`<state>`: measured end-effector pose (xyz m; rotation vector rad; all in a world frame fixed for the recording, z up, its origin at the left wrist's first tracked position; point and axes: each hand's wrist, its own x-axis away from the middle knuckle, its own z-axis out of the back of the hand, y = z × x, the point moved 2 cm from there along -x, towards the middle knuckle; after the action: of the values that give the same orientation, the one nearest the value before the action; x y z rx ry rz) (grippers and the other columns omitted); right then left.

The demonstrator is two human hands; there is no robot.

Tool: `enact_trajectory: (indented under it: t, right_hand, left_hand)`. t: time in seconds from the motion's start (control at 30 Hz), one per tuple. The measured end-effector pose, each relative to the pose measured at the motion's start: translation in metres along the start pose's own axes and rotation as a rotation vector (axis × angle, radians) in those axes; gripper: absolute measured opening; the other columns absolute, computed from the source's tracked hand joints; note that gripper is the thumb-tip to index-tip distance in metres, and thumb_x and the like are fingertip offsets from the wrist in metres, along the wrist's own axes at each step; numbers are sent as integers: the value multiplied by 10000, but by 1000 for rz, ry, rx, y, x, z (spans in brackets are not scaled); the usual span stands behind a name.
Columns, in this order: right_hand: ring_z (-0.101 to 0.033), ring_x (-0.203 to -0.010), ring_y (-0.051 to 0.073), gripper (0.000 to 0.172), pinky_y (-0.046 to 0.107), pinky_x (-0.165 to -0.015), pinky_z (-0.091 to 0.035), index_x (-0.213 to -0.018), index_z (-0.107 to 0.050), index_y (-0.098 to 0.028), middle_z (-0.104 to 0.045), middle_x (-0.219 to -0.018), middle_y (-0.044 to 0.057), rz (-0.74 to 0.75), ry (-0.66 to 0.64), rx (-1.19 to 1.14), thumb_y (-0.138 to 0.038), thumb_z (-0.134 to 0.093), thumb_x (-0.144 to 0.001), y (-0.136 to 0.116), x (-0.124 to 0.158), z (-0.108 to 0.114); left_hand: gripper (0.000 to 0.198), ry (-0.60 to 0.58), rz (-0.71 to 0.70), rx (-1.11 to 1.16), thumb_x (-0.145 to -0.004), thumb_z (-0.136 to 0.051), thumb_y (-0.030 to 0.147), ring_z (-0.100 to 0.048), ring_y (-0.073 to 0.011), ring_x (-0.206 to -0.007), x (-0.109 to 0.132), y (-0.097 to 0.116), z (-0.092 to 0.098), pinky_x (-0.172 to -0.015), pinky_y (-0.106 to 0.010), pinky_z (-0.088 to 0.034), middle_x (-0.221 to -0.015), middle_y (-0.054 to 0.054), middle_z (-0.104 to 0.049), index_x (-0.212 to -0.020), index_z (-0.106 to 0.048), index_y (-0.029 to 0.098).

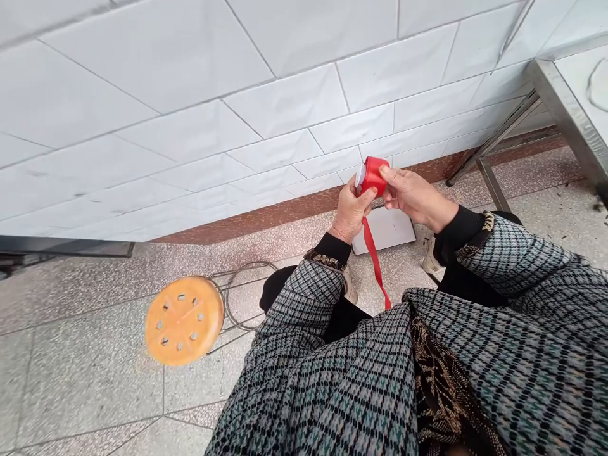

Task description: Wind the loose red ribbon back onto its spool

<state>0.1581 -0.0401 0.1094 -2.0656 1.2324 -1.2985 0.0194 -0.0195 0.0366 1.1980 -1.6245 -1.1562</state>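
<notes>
A roll of red ribbon (373, 175) with a white spool edge is held up in front of me, between my two hands. My left hand (352, 210) grips the roll from the left, its thumb pressed on the lower side. My right hand (412, 193) has its thumb on the upper right side of the roll, the fingers curled beneath and partly hidden. A loose red ribbon tail (374, 261) hangs from under the roll down towards my lap. Behind the hands, a white flat box (390, 229) lies on the floor.
An orange round stool (184, 321) with metal legs stands on the speckled floor at the left. White tiled wall (294, 120) rises close in front. A metal-framed table (565, 95) is at the right. A dark flat edge (66, 246) juts in from the left.
</notes>
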Motion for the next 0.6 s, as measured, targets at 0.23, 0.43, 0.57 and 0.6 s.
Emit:
enact_trajectory:
  t: [0.23, 0.43, 0.57, 0.6]
  right_hand:
    - [-368, -437, 49, 261, 154, -393, -339, -840, -624, -195, -487, -559, -74, 51, 129, -51, -345, -817, -933, 2, -12, 7]
    - [-351, -434, 46, 182, 147, -381, -331, -943, -626, -202, -525, -599, -72, 32, 174, -104, -323, -757, -980, -4, -20, 9]
    - [-330, -418, 40, 173, 145, -374, -317, -950, -621, -208, -506, -582, -81, 55, 196, -116, -306, -761, -976, -8, -25, 15]
    - [-321, -413, 37, 165, 142, -369, -306, -958, -621, -211, -494, -575, -84, 56, 189, -125, -306, -754, -981, -9, -25, 16]
  left_hand:
    - [717, 6, 72, 62, -599, -900, 743, -234, -19, -415, 4, -12, -10, -369, -252, -181, -610, 103, -404, -967, -553, 235]
    - [769, 143, 93, 123, -584, -878, 781, -251, -17, -403, 7, -19, -12, -357, -242, -154, -628, 111, -447, -1014, -553, 233]
    - [612, 93, 122, 34, -690, -847, 727, -253, -17, -402, 8, -17, -13, -366, -235, -122, -597, 85, -468, -830, -551, 210]
    - [587, 50, 128, 18, -731, -817, 726, -254, -20, -406, 9, -18, -12, -372, -231, -129, -582, 77, -463, -790, -554, 204]
